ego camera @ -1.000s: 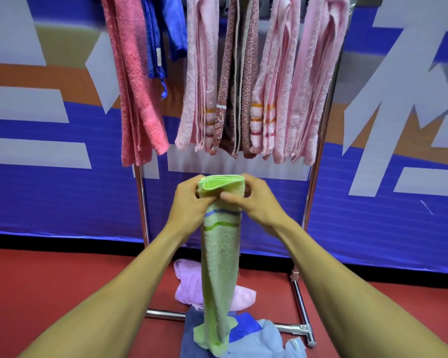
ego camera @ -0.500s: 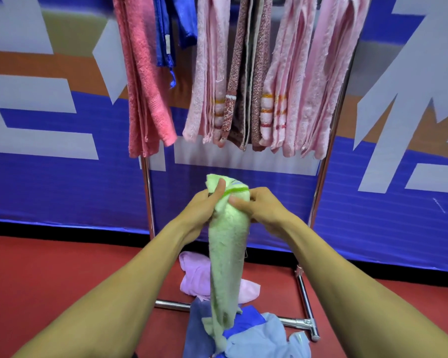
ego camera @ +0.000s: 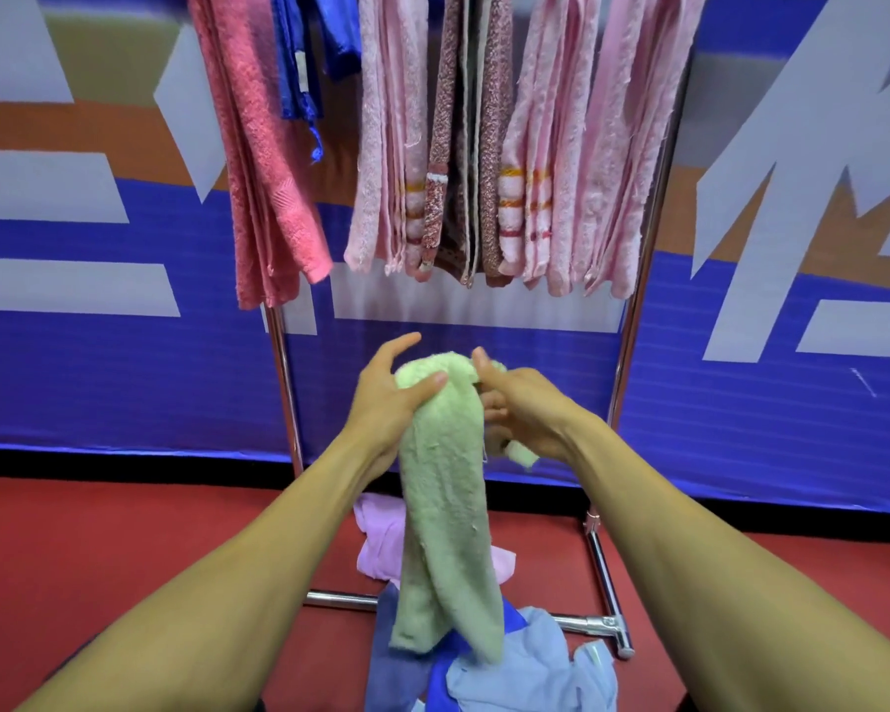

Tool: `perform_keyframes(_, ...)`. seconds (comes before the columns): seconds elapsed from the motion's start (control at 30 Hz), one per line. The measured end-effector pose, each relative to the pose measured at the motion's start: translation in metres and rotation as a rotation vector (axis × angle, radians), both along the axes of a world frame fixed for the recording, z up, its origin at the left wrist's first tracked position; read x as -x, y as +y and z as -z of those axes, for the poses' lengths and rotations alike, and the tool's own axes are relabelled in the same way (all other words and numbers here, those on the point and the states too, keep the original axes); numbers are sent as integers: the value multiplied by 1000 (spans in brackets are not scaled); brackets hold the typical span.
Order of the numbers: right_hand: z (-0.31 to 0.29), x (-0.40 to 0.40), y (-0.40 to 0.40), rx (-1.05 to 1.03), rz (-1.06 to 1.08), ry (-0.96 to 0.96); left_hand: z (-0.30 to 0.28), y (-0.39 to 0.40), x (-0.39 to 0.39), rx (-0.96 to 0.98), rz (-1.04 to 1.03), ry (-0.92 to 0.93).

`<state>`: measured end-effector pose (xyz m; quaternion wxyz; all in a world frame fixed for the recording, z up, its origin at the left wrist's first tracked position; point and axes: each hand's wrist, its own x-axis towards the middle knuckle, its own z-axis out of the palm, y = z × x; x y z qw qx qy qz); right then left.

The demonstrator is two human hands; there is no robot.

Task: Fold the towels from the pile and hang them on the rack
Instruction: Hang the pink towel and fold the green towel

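Note:
A light green towel [ego camera: 445, 511] hangs lengthwise in front of me, its lower end reaching the pile [ego camera: 489, 665] of blue and lilac towels on the floor. My left hand [ego camera: 389, 395] grips its bunched top, thumb across the near side. My right hand [ego camera: 522, 403] holds the towel's right edge just below the top, with a small corner sticking out under the palm. Behind stands the chrome rack [ego camera: 638, 321] with coral, blue, pink and patterned towels [ego camera: 479, 146] hanging from it.
A blue, orange and grey printed wall panel [ego camera: 99, 352] stands right behind the rack. The floor [ego camera: 124, 547] is red. The rack's base bar and foot [ego camera: 605, 621] lie beside the pile at the lower right.
The folded top of the green towel has been turned over and bunched; the striped edge no longer shows. Both hands have lowered slightly and my right hand has slid down the towel's right side.

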<state>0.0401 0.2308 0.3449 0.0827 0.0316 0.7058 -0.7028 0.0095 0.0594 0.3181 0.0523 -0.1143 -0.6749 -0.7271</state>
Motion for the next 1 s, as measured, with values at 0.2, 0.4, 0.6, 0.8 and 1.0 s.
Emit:
perform_keyframes(0.2,15,-1,-4,-157,-246,68,-3,-9,1,-177,-102,-96)
perform_keyframes(0.4,15,2,-13,-69,-208,119,-11,-16,-3,99,85,60)
perform_keyframes(0.6,11,-1,-16,-112,-179,134,-6,-13,-1,348,93,171)
perform_keyframes(0.8,10,4,-13,-177,-109,178,1,-19,12,526,-85,151)
perform_keyframes(1.0,12,6,-13,-374,-127,282,0,-18,9,637,-16,265)
